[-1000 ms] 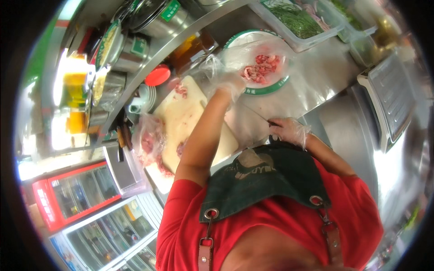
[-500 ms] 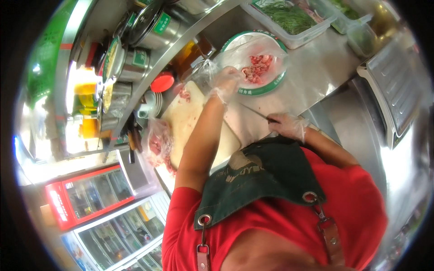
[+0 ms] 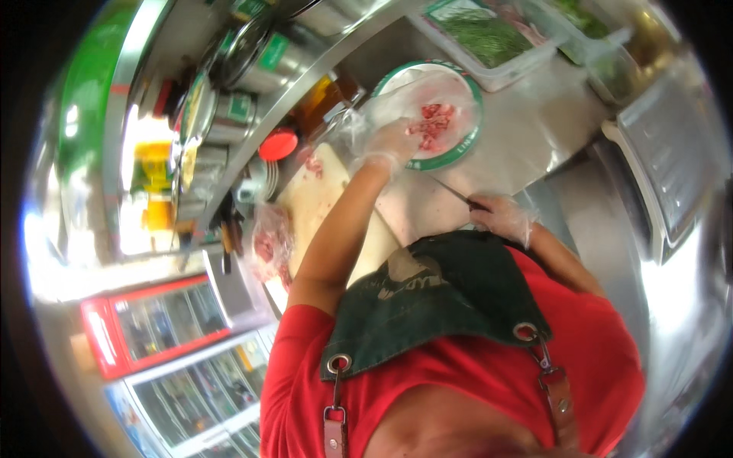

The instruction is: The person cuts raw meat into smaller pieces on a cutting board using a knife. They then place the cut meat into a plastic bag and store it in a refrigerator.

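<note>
Knife (image 3: 459, 194), gripped in the gloved right hand (image 3: 501, 217), points toward ten o'clock; gloved left hand (image 3: 392, 143), grip unclear, overlaps green-rimmed plate (image 3: 449, 158) at eight o'clock.

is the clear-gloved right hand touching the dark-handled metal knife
Touching: the head view shows the right hand gripping the knife by its handle.

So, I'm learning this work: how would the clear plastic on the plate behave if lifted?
The plastic looks thin and creased, so it would likely flop. It's probably light itself, but the meat on or in it (I can't tell which) could make it sag. Those small pieces might shift as it bends.
</note>
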A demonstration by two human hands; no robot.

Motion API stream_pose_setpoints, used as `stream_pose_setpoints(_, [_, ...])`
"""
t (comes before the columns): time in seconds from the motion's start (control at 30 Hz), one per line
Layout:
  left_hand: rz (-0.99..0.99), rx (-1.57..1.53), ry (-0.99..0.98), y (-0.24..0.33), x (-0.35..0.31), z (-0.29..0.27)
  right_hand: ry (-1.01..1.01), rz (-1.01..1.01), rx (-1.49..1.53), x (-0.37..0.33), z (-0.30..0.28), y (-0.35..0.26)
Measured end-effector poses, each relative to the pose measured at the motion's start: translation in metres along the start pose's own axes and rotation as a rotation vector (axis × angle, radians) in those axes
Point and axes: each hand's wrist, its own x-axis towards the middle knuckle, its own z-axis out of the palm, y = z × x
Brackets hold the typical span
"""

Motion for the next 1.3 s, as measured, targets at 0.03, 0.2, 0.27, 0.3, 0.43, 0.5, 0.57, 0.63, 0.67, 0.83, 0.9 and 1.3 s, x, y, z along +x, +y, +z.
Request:
stream_pose_setpoints(0.03, [0.050, -0.010, 0.063, 0.000, -0.017, -0.004, 0.010, 0.001, -0.035, 0.003, 0.001, 0.003])
stream_pose_setpoints(0.2, [0.043, 0.094, 0.304, -0.021, -0.109, 0.004, 0.054, -0.018, -0.152, 0.007, 0.010, 0.014])
stream_pose_setpoints(0.27, [-0.161, 0.113, 0.278, -0.040, -0.154, 0.004, 0.035, 0.022, -0.241, 0.008, 0.014, 0.020])
stream_pose_setpoints(0.3, [-0.310, 0.135, 0.248, -0.063, -0.173, 0.015, 0.032, 0.049, -0.302, 0.014, 0.016, 0.019])
stream_pose_setpoints(0.43, [-0.448, 0.135, 0.494, -0.148, -0.260, 0.072, -0.117, 0.200, -0.458, 0.030, 0.029, 0.007])
stream_pose_setpoints(0.5, [-0.472, 0.101, 0.702, -0.152, -0.281, 0.086, -0.109, 0.158, -0.538, 0.040, 0.039, 0.025])
stream_pose_setpoints(0.57, [-0.423, 0.163, 0.916, -0.163, -0.285, 0.095, -0.096, 0.123, -0.592, 0.048, 0.050, 0.009])
stream_pose_setpoints(0.63, [-0.446, 0.148, 0.944, -0.176, -0.277, 0.091, -0.066, 0.203, -0.588, 0.059, 0.062, -0.009])
stream_pose_setpoints(0.67, [-0.456, 0.139, 0.957, -0.184, -0.273, 0.088, -0.057, 0.243, -0.590, 0.066, 0.068, -0.020])
stream_pose_setpoints(0.83, [-0.349, 0.111, 0.894, -0.230, -0.279, 0.081, 0.067, 0.098, -0.677, 0.086, 0.106, -0.053])
stream_pose_setpoints(0.9, [-0.317, 0.040, 0.843, -0.229, -0.292, 0.071, 0.078, 0.097, -0.646, 0.094, 0.118, -0.060])
stream_pose_setpoints(1.3, [-0.418, -0.267, 0.778, -0.229, -0.309, 0.035, 0.128, 0.088, -0.746, 0.105, 0.138, -0.043])
